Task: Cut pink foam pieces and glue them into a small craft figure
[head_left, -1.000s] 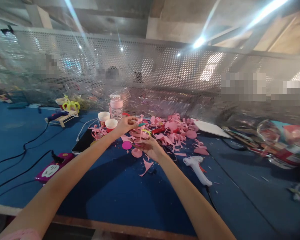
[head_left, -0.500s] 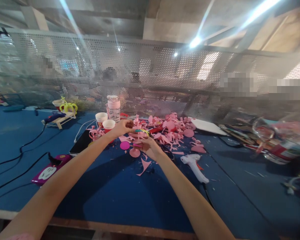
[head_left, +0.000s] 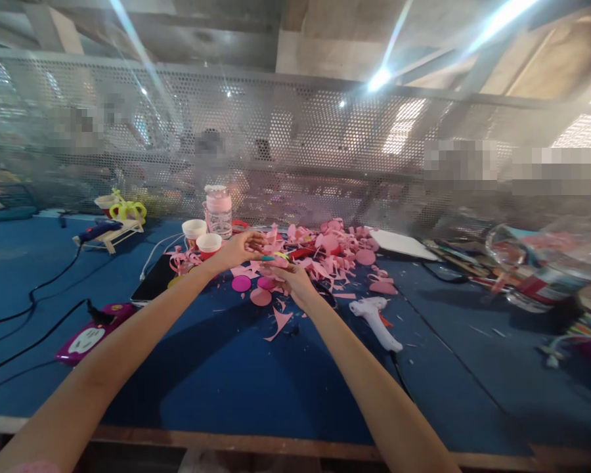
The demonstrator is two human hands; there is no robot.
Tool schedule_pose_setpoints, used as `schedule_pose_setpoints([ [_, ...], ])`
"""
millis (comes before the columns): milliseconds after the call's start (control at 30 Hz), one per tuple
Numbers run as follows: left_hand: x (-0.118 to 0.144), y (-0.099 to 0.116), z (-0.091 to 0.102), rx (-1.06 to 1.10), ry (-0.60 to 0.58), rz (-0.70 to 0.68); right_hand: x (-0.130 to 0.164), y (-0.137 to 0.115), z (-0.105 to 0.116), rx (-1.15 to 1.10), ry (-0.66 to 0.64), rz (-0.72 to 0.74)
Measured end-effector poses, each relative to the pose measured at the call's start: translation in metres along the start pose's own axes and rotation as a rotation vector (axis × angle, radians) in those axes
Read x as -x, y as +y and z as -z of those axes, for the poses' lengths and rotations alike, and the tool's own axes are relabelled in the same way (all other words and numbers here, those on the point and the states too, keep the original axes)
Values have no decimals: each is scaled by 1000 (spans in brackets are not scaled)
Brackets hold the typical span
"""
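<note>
My right hand (head_left: 294,281) has its fingers pinched on a small teal-and-yellow piece (head_left: 267,259), whose kind is too small to make out. Just left of it, my left hand (head_left: 246,246) is raised with bent fingers slightly apart, and no held thing shows in them. Below the hands lie a magenta disc (head_left: 241,284), a pale pink disc (head_left: 261,297) and a pointed pink scrap (head_left: 280,323). Right behind them spreads a heap of pink cut-outs (head_left: 328,246). A white glue gun (head_left: 378,322) lies to the right of my right forearm.
Two paper cups (head_left: 209,246) and a pink-lidded bottle (head_left: 219,210) stand behind my left forearm. A black tablet-like slab (head_left: 152,281) and a purple power strip (head_left: 92,332) lie left. Rightward are a white board (head_left: 404,244) and a clear plastic jar (head_left: 542,286). Cords cross the blue table (head_left: 226,387).
My left hand has drawn slightly away from the teal-and-yellow piece, its fingers now looser. The piece stays at my right hand's fingertips. The whole view has shifted a little.
</note>
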State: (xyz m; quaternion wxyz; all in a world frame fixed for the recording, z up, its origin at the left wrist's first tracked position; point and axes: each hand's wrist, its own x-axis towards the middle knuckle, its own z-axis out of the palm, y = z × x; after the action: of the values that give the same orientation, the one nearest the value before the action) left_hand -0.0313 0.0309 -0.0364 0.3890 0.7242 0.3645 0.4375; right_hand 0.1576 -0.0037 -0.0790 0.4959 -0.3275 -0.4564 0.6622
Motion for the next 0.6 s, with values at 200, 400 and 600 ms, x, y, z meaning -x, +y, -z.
schedule_pose_setpoints([
  [200, 17, -6, 16, -400, -41, -5, -10, -4, 22, -145, 147, -38],
  [400, 66, -23, -38, -632, -48, 59, -18, 3, 40, -209, 213, -25],
  [600, 84, -40, -42, -774, 179, -3, -18, 4, 38, -230, 175, -26],
])
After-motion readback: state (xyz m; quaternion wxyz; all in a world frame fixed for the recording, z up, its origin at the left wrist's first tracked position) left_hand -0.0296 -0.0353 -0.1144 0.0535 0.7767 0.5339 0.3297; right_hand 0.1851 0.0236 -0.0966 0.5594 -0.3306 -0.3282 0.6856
